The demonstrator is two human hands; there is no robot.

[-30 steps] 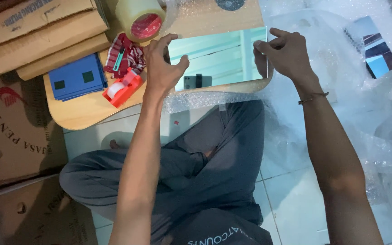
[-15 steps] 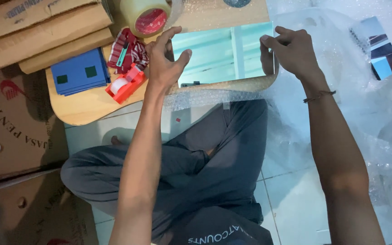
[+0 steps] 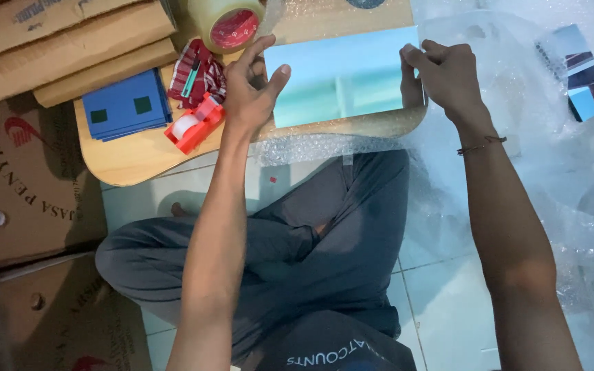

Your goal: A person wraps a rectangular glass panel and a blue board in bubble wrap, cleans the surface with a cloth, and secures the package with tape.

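- Nearest the camera, the person sits cross-legged in dark trousers (image 3: 324,227) on a pale tiled floor (image 3: 441,302), both forearms reaching forward.
- The left hand (image 3: 249,93) is at the left edge of a pale turquoise panel (image 3: 342,75); its fingers are spread and loosely curled, thumb out over the panel's corner, and whether they actually grip the edge cannot be told.
- The right hand (image 3: 448,72) is curled, its fingertips pinching the panel's right edge; a thin cord bracelet (image 3: 481,144) circles the wrist.
- The panel is a flat, smooth rectangle with a glossy, faintly reflective face, lying across a low wooden table (image 3: 132,154) on a sheet of bubble wrap (image 3: 324,148) that hangs over the table's near edge.
- Just left of the left hand sit a red tape dispenser (image 3: 192,125), a red-and-white packet (image 3: 204,75) and a stack of blue cards (image 3: 126,104).
- Farther back stands a roll of clear tape (image 3: 228,24).
- Cardboard boxes (image 3: 29,178) line the left; clear plastic (image 3: 551,130) and a small printed booklet (image 3: 584,81) lie to the right.
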